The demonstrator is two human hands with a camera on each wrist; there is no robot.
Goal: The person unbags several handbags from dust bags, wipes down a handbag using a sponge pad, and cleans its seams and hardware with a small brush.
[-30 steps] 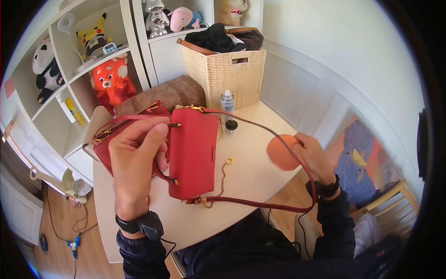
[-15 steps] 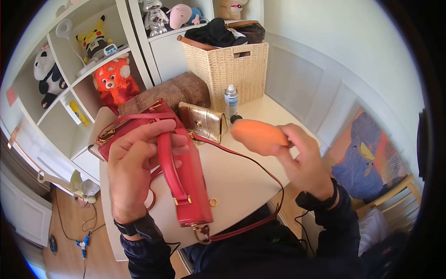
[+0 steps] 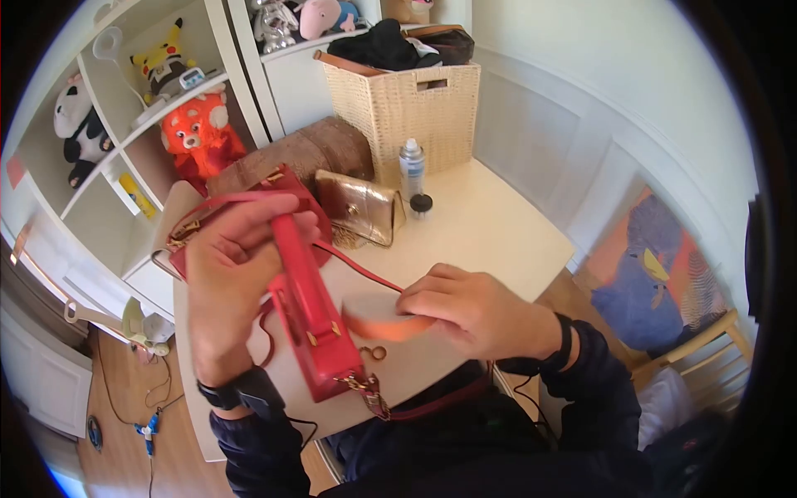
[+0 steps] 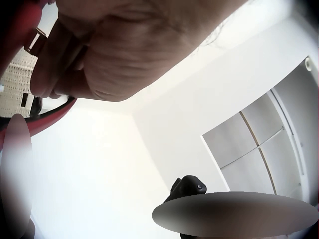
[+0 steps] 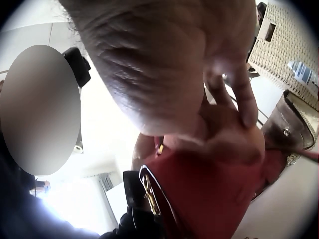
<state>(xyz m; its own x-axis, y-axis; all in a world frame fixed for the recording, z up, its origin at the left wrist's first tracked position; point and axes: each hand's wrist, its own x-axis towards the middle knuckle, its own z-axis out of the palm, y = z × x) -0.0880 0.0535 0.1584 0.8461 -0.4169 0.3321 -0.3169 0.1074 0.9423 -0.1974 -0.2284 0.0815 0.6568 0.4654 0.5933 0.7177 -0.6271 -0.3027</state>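
Observation:
In the head view my left hand point(image 3: 232, 286) grips the top handle point(image 3: 290, 249) of a red handbag point(image 3: 320, 361) and holds it up tilted over the table. My right hand point(image 3: 498, 311) pinches a flat, round orange pad point(image 3: 388, 326) against the bag's right side; the pad is blurred. The bag's thin red shoulder strap point(image 3: 361, 270) runs up to the right hand. In the right wrist view the pad point(image 5: 234, 127) lies beneath the fingers, over the bag's red face point(image 5: 204, 194). The left wrist view mostly shows the heel of the left hand point(image 4: 129, 55).
Behind the bag stand another red bag point(image 3: 300, 199), a gold clutch point(image 3: 357, 207) and a brown bag point(image 3: 290, 158). A spray can point(image 3: 413, 173) and its black cap point(image 3: 422, 205) stand before a wicker basket point(image 3: 398, 116). A gold ring point(image 3: 378, 353) on a chain shows beside the held bag.
The right hand has brought the orange pad leftward and down onto the bag's side. The left hand has turned the bag from its broad face to a narrower, tilted view with the handle up.

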